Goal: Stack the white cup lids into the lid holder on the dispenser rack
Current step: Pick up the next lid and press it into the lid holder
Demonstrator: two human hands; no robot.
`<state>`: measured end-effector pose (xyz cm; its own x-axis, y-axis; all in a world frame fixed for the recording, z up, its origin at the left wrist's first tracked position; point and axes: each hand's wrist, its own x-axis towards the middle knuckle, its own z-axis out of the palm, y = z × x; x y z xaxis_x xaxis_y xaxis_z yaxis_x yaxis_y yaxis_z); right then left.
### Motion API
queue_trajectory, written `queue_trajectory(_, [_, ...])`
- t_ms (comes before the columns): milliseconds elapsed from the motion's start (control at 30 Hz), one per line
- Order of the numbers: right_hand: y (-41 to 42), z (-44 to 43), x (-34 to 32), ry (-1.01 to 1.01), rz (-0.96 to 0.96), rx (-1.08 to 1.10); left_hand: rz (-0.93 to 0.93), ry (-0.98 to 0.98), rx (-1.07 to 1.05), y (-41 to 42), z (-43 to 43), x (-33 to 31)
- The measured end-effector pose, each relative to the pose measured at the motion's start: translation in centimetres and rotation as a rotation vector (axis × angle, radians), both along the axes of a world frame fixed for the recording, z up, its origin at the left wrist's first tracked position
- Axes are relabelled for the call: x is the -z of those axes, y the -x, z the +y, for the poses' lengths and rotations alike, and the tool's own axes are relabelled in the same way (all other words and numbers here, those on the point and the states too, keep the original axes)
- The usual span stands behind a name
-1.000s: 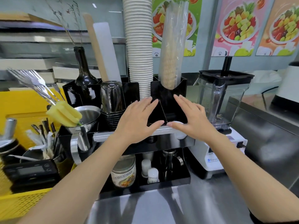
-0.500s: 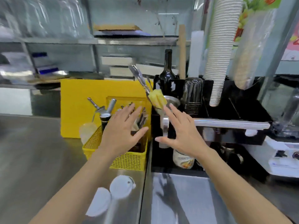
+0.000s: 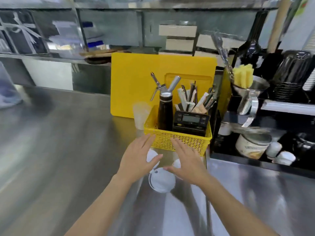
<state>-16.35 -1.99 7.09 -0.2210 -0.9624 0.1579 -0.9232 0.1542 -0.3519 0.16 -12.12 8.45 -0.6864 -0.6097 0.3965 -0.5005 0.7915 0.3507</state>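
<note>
White cup lids lie on the steel counter in front of a yellow basket. One lid (image 3: 161,182) lies nearest to me, between my wrists. A second lid (image 3: 151,155) shows partly under my left hand (image 3: 137,159). A third lid (image 3: 177,164) peeks out under my right hand (image 3: 186,161). Both hands hover just over the lids, fingers spread, holding nothing. The black dispenser rack (image 3: 265,116) stands at the right; its lid holder is out of frame.
The yellow basket (image 3: 177,140) holds a cream whipper, a scale and utensils. A clear plastic cup (image 3: 141,116) stands at its left, a yellow board (image 3: 136,82) behind. The rack's lower shelf holds a tub (image 3: 252,147) and small bottles.
My view has swung left and down from the rack to the counter. Both hands dropped from in front of the rack to just above the lids.
</note>
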Motion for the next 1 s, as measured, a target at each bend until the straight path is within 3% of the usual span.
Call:
queue_trajectory(267, [-2.5, 0.7, 7.1, -0.279, -0.114, 0.069, -0.221, -0.357, 0.102, -0.2, 0.3, 8.4])
queue_trajectory(567, [-2.6, 0.8, 8.1, -0.225, -0.109, 0.071, -0.127, -0.538, 0.092, -0.8, 1.0, 10.6])
queue_trajectory(733, [-1.6, 1.7, 6.2, -0.114, -0.250, 0.075, -0.068, -0.607, 0.122, -0.1, 0.5, 8.7])
queue_trajectory(867, [-0.2, 2.9, 2.2, 0.020, -0.400, 0.125, -0.008, -0.548, 0.161, 1.9, 0.6, 4.7])
queue_trajectory(1000, [3.3, 4.6, -1.4, 0.157, -0.358, 0.142, 0.049, -0.450, 0.221, 5.0, 1.9, -0.7])
